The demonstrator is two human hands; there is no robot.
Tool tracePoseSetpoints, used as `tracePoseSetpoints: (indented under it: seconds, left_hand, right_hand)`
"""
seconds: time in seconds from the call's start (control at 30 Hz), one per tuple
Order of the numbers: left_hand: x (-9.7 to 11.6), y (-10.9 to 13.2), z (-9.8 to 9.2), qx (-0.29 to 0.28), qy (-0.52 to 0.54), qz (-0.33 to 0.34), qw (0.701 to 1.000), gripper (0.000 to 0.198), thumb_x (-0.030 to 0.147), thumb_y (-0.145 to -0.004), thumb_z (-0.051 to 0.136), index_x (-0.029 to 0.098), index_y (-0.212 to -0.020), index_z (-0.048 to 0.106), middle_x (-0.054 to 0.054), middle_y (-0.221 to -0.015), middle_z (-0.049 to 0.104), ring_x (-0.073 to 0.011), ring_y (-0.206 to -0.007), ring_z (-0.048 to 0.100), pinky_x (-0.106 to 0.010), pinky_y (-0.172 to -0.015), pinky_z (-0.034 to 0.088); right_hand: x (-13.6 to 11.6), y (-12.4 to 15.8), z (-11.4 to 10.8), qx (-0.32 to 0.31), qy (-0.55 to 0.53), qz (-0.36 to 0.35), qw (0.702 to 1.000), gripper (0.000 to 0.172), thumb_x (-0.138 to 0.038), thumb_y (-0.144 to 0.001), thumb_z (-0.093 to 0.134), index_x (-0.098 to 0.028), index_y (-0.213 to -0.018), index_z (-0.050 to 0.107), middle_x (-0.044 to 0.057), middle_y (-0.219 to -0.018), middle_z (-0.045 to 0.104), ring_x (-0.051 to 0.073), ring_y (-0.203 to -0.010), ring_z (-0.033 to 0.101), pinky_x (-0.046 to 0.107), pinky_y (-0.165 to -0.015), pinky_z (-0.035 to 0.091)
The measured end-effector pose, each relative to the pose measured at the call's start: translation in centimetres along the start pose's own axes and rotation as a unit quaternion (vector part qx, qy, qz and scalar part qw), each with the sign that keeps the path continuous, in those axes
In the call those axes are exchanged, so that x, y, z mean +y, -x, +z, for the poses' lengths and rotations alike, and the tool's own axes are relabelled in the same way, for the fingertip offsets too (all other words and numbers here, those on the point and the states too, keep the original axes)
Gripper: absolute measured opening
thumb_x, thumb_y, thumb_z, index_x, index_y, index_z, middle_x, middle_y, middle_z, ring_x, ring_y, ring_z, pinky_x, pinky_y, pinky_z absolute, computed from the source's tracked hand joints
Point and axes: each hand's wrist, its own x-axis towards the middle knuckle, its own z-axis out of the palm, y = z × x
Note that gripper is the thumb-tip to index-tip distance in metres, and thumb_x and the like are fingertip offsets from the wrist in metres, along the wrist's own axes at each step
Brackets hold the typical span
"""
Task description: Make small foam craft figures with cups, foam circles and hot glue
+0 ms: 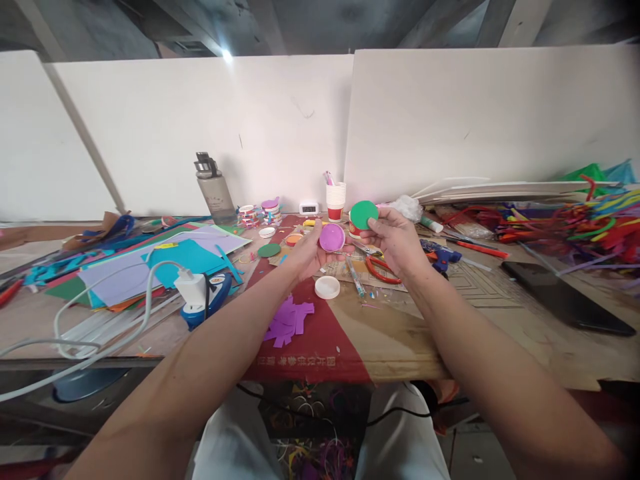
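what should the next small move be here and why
Probably bring the green disc in the right hand across to the purple piece in the left hand to compare them: both are round, look close in size, and are held up near each other but apart.

Between the two arms there is open room above the front of the cardboard. Only a flat white lid and purple paper bits lie low there. Straight back, tall cups block the way. Pliers and a glue gun crowd the right. On the left, a loopy white cord could snag a hand.
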Motion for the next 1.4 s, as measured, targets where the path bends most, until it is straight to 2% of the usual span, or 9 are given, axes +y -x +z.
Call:
tracePoseSetpoints:
  seconds: [0.1,0.27,0.47,0.63,0.8,0.93,1.13,1.4]
  left_hand:
    - [0.1,0.0,0.1,0.009,0.011,0.0,1.0,0.063,0.051,-0.1,0.02,0.008,-0.121,0.062,-0.02,-0.107,0.073,-0.0247,-0.098,0.073,-0.032,-0.077,0.06]
    - [-0.3,-0.2,0.0,0.022,0.047,0.007,0.999,0.058,0.052,-0.098,0.032,0.009,-0.124,0.062,-0.021,-0.114,0.071,-0.0264,-0.107,0.07,-0.041,-0.093,0.056]
    - [-1.0,-0.5,-0.3,0.027,0.057,0.034,0.997,0.05,0.049,-0.097,0.041,0.013,-0.124,0.062,-0.017,-0.118,0.071,-0.0245,-0.11,0.069,-0.045,-0.102,0.052]
    - [-0.9,-0.5,-0.3,0.048,0.055,0.029,0.997,0.05,0.048,-0.097,0.042,0.013,-0.125,0.062,-0.017,-0.119,0.071,-0.0247,-0.11,0.068,-0.045,-0.101,0.052]
    - [-0.5,-0.4,0.0,0.072,0.062,-0.003,0.995,0.053,0.052,-0.096,0.04,0.011,-0.121,0.064,-0.018,-0.118,0.07,-0.0271,-0.106,0.07,-0.042,-0.093,0.057]
    - [-0.2,-0.1,0.3,0.064,0.055,-0.015,0.996,0.057,0.056,-0.096,0.037,0.011,-0.117,0.065,-0.019,-0.117,0.071,-0.0267,-0.104,0.07,-0.04,-0.089,0.058]
    - [-0.1,0.3,0.9,0.045,0.067,0.001,0.997,0.053,0.056,-0.095,0.039,0.013,-0.112,0.066,-0.015,-0.109,0.073,-0.0232,-0.102,0.07,-0.04,-0.092,0.057]
    - [-0.7,0.1,1.0,0.027,0.071,0.017,0.997,0.048,0.055,-0.093,0.047,0.015,-0.113,0.065,-0.013,-0.104,0.074,-0.0214,-0.095,0.071,-0.04,-0.092,0.057]
  right_hand:
    - [-0.1,0.1,0.2,-0.006,-0.006,0.011,1.0,0.031,-0.037,-0.063,0.082,-0.022,-0.08,0.06,-0.004,-0.064,0.064,0.011,-0.054,0.061,0.026,-0.058,0.055]
    - [-0.1,0.3,0.6,-0.007,0.004,0.022,1.0,0.03,-0.036,-0.058,0.083,-0.021,-0.074,0.063,-0.003,-0.066,0.065,0.01,-0.057,0.061,0.025,-0.059,0.054]
    - [0.5,0.5,0.8,-0.025,0.074,0.017,0.997,0.027,-0.038,-0.058,0.079,-0.019,-0.073,0.066,-0.001,-0.066,0.064,0.012,-0.059,0.057,0.025,-0.052,0.04]
    - [0.7,0.4,0.7,-0.012,0.086,0.02,0.996,0.028,-0.039,-0.056,0.079,-0.019,-0.07,0.066,-0.002,-0.063,0.061,0.009,-0.054,0.046,0.025,-0.051,0.032]
    - [0.5,0.3,0.6,-0.004,0.102,0.034,0.994,0.03,-0.038,-0.051,0.082,-0.019,-0.064,0.064,-0.004,-0.055,0.052,0.007,-0.049,0.035,0.025,-0.048,0.026]
    - [0.9,0.3,0.7,-0.006,0.102,0.039,0.994,0.031,-0.04,-0.052,0.081,-0.018,-0.065,0.062,-0.005,-0.054,0.052,0.006,-0.048,0.034,0.025,-0.048,0.026]
    - [1.5,0.4,1.0,-0.031,0.12,0.06,0.991,0.033,-0.042,-0.051,0.08,-0.018,-0.069,0.065,-0.005,-0.057,0.055,0.007,-0.048,0.034,0.025,-0.049,0.027]
    - [1.9,0.5,1.2,-0.059,0.147,0.046,0.986,0.026,-0.039,-0.056,0.078,-0.019,-0.066,0.065,-0.004,-0.058,0.056,0.01,-0.055,0.045,0.026,-0.055,0.036]
